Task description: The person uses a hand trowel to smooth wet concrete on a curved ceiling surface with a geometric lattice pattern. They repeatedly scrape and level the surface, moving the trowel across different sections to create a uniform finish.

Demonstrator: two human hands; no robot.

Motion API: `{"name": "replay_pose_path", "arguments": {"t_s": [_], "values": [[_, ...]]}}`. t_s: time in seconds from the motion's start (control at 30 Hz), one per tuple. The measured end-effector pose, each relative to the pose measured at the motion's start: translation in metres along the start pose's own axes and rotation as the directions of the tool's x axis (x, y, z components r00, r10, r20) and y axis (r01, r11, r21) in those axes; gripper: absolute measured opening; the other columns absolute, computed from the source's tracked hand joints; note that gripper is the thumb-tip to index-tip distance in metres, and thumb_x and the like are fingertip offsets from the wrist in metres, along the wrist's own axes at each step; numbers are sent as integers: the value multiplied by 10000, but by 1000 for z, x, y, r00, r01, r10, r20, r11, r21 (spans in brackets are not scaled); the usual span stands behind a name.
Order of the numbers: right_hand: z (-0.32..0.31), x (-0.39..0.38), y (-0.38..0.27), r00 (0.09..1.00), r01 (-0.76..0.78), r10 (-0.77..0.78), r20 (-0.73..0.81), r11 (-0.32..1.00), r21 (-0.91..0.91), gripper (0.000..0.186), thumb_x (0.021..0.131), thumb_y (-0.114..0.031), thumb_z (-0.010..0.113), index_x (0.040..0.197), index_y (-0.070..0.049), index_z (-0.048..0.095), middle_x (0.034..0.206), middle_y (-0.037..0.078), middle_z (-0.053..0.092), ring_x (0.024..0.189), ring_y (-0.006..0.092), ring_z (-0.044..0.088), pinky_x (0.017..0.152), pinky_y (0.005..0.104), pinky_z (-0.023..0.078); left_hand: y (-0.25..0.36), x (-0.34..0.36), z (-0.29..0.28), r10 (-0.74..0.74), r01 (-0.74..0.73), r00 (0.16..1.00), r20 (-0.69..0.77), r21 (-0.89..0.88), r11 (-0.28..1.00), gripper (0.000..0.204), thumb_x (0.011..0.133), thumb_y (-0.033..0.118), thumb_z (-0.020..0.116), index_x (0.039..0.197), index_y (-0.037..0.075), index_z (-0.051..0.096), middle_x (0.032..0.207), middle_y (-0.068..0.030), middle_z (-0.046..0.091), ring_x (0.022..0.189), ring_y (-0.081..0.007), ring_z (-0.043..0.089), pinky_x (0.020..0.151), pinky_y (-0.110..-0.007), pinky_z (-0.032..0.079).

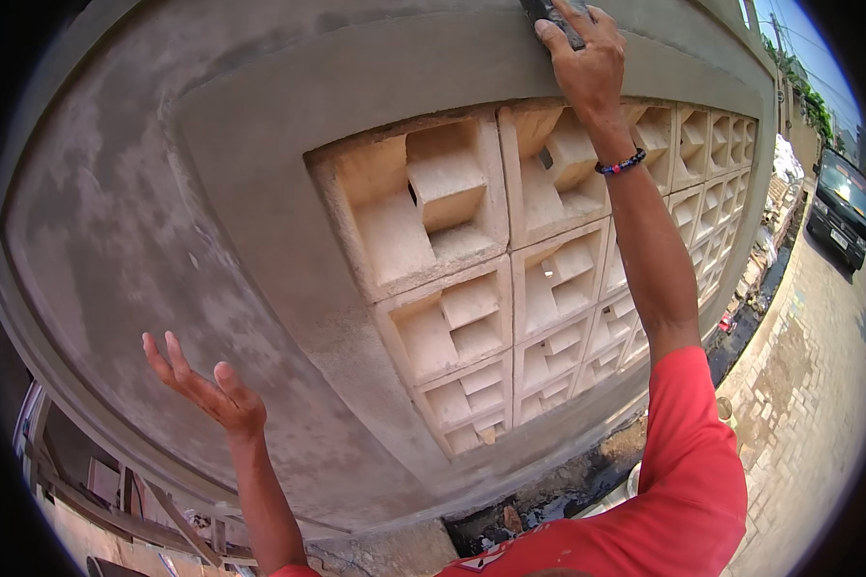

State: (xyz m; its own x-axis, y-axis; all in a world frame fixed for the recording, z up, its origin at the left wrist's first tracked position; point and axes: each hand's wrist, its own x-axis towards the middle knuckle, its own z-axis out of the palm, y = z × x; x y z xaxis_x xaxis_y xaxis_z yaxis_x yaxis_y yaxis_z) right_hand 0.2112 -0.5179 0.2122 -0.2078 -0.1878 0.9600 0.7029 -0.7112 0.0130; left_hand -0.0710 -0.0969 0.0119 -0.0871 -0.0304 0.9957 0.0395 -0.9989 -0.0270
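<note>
My right hand (587, 62) is raised high to the top of the grey plastered wall (404, 67). Its fingers grip a dark, block-like pad (541, 10) against the smooth plaster band over the vent blocks; the upper part of the pad is cut off by the view, and its exact kind does not show. A beaded bracelet (621, 163) circles that wrist. On the left, my left hand (216, 392) is held up in front of the wall with fingers apart and nothing in it. Below my right hand lies a recessed panel of cream vent blocks (467, 216).
Along the wall's foot runs a dark wet gutter (548, 505). To the right, a paved lane (789, 413) carries a dark vehicle (840, 207), with rubble and white sacks (786, 163) beside the wall. Wooden framing (164, 514) stands at lower left.
</note>
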Motion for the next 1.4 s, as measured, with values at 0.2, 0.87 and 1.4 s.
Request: {"name": "replay_pose_path", "arguments": {"t_s": [0.2,0.87,1.4], "values": [[-25,-64,-36,939,281,-287,190,958,55,413,848,-337,748,1258,-328,702,1369,145,538,1213,348,500,1026,484,400,59,66,57,279,-284,951,132,20,959,705,1036,568,344,1573,116,283,1648,-180,161,1535,-361,103,1223,-542,101],[-23,-5,84,994,97,-97,-44,995,14,404,882,-281,728,1282,-239,701,1374,181,565,1234,349,531,1070,437,401,84,119,131,263,-291,954,144,229,929,768,1013,657,204,1587,151,266,1654,-103,204,1539,-297,126,1242,-488,81],[-54,-52,84,894,405,-419,159,907,113,405,898,-288,720,1301,-251,688,1396,152,567,1271,294,529,1074,428,416,76,118,121,288,-324,943,167,262,909,777,1019,651,166,1576,125,293,1649,-103,231,1536,-298,153,1237,-481,96]]}}
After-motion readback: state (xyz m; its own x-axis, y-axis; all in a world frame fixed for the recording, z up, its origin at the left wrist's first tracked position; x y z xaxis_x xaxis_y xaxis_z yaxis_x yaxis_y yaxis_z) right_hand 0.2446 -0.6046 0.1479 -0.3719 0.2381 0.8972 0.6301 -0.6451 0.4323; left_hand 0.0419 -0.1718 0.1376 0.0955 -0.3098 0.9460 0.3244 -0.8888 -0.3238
